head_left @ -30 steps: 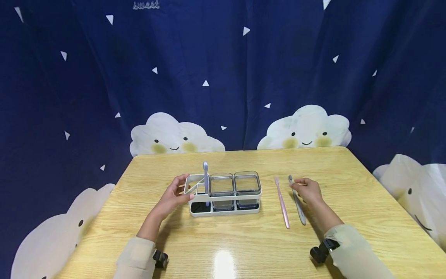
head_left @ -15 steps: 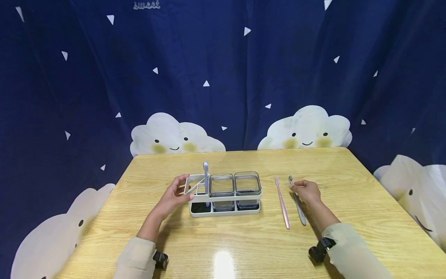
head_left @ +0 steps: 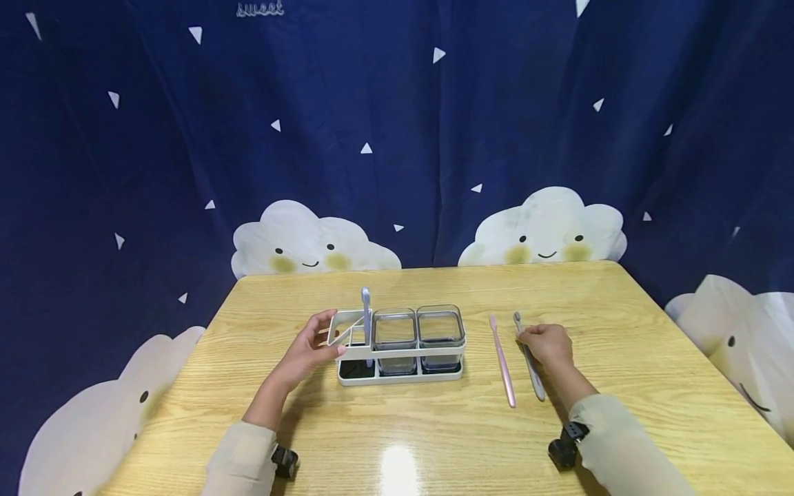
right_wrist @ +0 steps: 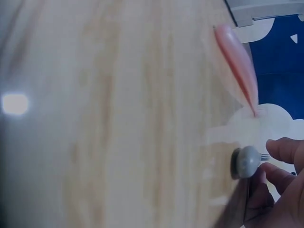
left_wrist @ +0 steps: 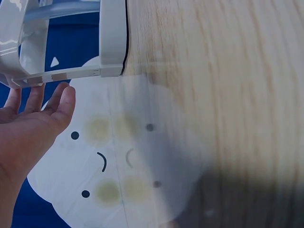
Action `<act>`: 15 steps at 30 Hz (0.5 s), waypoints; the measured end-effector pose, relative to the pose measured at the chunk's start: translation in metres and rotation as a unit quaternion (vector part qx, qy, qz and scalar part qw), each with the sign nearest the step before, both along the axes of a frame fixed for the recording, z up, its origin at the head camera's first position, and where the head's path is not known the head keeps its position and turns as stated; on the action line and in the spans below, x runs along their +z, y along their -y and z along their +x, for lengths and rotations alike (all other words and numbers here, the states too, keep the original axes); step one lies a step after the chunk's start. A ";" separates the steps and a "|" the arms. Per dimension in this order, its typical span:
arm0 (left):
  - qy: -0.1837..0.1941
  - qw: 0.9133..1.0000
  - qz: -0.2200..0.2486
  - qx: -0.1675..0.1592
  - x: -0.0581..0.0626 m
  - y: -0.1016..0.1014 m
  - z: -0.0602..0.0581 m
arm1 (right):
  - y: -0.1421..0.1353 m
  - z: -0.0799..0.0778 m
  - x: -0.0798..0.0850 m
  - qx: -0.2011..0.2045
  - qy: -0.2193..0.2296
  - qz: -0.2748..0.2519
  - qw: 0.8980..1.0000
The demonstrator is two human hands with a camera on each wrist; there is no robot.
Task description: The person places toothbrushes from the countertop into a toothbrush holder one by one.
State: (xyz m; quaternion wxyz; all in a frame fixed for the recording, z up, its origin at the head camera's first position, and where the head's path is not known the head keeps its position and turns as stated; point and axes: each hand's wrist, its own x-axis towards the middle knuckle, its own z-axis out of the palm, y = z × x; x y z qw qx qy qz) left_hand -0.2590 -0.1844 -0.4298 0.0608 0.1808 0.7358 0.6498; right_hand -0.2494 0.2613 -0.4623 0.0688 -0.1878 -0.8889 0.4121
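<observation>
My left hand (head_left: 307, 351) holds the left end of a white toothbrush holder (head_left: 397, 353), thumb in front and fingers behind. In the left wrist view, its fingertips meet the holder's end frame (left_wrist: 112, 38). A lilac toothbrush (head_left: 366, 317) stands upright in the divided left section, and two clear square cups (head_left: 440, 325) fill the other slots. On the right, my right hand (head_left: 547, 344) pinches a grey toothbrush (head_left: 535, 379) below its head. That brush lies along the table, its handle end (right_wrist: 248, 162) facing the right wrist camera. A pink toothbrush (head_left: 504, 368) lies just left of it.
The wooden table (head_left: 459, 441) has its far edge against a dark blue curtain (head_left: 397, 138) printed with clouds and triangles. A black wrist camera (head_left: 563, 451) sits below the right sleeve, and another wrist camera (head_left: 285, 461) below the left.
The right hand has turned slightly, its fingers gathering more closely around the grey toothbrush's neck, and the right forearm has shifted a little left. The left hand and holder keep their place.
</observation>
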 end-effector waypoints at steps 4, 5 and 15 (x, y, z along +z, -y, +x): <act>0.003 1.000 0.001 -0.002 0.001 0.000 0.000 | 0.000 -0.002 -0.001 -0.009 0.010 0.024 1.000; 0.004 1.000 0.001 -0.001 0.001 0.000 0.000 | 0.000 -0.002 -0.001 -0.011 0.011 0.027 1.000; 0.007 1.000 -0.001 -0.002 0.001 0.000 0.001 | 0.001 -0.005 -0.002 -0.018 0.028 0.058 0.998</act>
